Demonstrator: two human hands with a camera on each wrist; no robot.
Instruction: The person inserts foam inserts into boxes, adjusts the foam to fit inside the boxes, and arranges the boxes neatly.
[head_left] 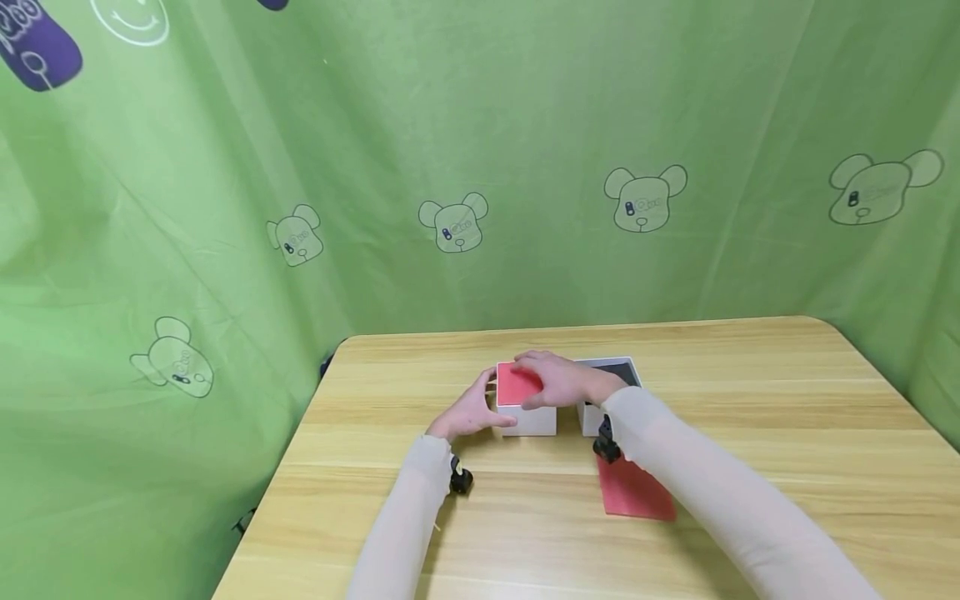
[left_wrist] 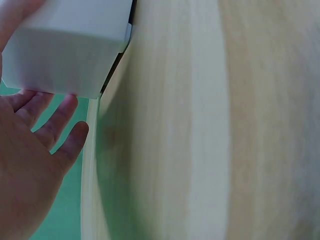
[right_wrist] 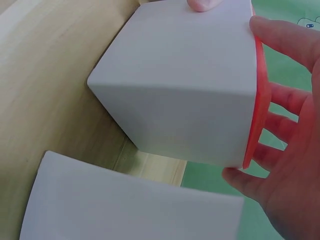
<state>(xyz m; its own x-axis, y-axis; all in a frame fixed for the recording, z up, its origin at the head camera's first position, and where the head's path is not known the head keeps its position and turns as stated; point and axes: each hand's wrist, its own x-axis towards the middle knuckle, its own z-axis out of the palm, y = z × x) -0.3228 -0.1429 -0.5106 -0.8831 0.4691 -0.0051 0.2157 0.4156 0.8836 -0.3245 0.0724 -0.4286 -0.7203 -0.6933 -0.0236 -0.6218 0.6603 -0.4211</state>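
A small white box [head_left: 536, 423] topped by a flat red lid [head_left: 516, 383] stands mid-table. My left hand [head_left: 468, 410] holds the box at its left side, thumb on the front wall and fingers round the back; the left wrist view shows its fingertips [left_wrist: 70, 100] against the white wall. From above, my right hand [head_left: 562, 382] spans the lid. In the right wrist view its thumb and fingers grip the red lid [right_wrist: 259, 110] by its edges, and the lid lies along the box's top rim, bulging slightly outward. The right hand covers part of the lid.
Just right of it stands a second white box [head_left: 591, 421], open at the top with a dark interior, partly behind my right forearm. A flat red panel [head_left: 636, 492] lies on the wooden table [head_left: 525, 533] under that arm. A green curtain [head_left: 525, 275] hangs behind.
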